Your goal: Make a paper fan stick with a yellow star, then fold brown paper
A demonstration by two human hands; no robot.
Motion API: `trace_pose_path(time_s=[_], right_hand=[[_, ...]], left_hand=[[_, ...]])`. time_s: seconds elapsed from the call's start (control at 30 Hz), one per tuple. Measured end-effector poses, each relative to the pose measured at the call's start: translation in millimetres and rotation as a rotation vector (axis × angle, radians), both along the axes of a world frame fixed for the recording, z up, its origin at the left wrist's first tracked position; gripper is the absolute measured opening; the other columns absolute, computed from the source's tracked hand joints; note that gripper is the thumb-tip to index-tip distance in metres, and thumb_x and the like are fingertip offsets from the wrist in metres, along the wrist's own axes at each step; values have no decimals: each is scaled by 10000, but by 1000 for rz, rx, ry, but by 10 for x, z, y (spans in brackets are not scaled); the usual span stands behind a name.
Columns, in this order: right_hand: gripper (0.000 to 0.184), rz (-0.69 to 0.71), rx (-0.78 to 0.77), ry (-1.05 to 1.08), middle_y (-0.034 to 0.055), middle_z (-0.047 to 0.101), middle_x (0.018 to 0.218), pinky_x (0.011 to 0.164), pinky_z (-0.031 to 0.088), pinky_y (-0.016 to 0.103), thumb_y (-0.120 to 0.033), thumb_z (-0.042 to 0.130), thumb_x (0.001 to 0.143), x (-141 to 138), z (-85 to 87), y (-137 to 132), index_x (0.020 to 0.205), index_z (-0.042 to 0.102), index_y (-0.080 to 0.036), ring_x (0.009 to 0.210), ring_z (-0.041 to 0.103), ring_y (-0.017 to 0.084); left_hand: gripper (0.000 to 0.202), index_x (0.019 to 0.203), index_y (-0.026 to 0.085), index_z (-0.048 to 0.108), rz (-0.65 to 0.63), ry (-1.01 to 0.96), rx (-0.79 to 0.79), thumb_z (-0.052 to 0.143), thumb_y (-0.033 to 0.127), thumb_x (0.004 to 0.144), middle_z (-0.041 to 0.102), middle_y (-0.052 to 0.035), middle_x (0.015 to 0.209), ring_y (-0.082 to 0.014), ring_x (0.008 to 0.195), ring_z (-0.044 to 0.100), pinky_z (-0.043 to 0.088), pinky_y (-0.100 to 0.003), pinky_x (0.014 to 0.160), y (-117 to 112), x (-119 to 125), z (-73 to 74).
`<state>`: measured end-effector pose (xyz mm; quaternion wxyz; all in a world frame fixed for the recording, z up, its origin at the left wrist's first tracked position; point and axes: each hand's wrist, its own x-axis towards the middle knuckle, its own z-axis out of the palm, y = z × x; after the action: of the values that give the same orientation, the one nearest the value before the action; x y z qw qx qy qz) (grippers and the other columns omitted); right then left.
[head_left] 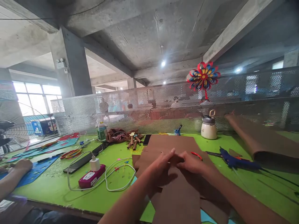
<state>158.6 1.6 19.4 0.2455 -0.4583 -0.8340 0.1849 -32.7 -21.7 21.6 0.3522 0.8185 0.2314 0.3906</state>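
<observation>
Sheets of brown paper [177, 199] lie in front of me, one over another, reaching toward the table's near edge. At a bend in the upper sheet, my left hand [163, 166] grips the paper from the left, its fingers partly blurred. My right hand [190, 162] is closed on the same sheet from the right, with the fingers curled in close to the left ones. Just beyond the right hand, the red handle of scissors [196, 156] shows on the far brown sheet [173, 141]. Pieces of light blue paper [206, 217] stick out underneath.
A blue glue gun [235, 161] with a cord lies at right, near a large folded brown sheet [263, 140]. A cream jar [209, 128] stands behind. At left are a purple power strip [92, 176], white cable, phone [81, 162] and another person's hand [23, 165] on blue paper.
</observation>
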Motion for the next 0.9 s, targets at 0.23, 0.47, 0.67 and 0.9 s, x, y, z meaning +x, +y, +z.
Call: trace_pose_path(time_s=[0.23, 0.47, 0.67, 0.9], right_hand=[[167, 106, -152, -5, -37, 550, 582, 487, 295, 201, -229, 559, 641, 76, -17, 59, 724, 680, -150, 545, 448, 101], [269, 8, -296, 305, -16, 537, 547, 478, 295, 208, -377, 619, 658, 362, 172, 138, 638, 649, -110, 517, 428, 88], [354, -70, -393, 700, 17, 636, 636, 491, 362, 229, -408, 742, 554, 357, 94, 19, 764, 699, -127, 531, 514, 111], [386, 8, -475, 958, 16, 695, 763, 566, 448, 247, -289, 753, 574, 361, -97, -102, 941, 694, -187, 608, 606, 133]], left_hand=[[385, 833, 134, 706, 114, 99, -57, 475, 442, 808, 646, -63, 818, -208, 795, 566, 433, -287, 697, 107, 268, -27], [436, 715, 77, 684, 286, -53, -362, 599, 505, 720, 485, 4, 482, -99, 487, 424, 328, -215, 489, 331, 133, -121], [397, 939, 77, 689, 10, -323, -668, 746, 325, 634, 658, -104, 747, -153, 651, 579, 432, -274, 635, 346, 118, -101], [402, 1006, 107, 686, -51, -366, -723, 753, 239, 632, 662, -95, 758, -138, 652, 576, 421, -254, 604, 318, 213, -97]])
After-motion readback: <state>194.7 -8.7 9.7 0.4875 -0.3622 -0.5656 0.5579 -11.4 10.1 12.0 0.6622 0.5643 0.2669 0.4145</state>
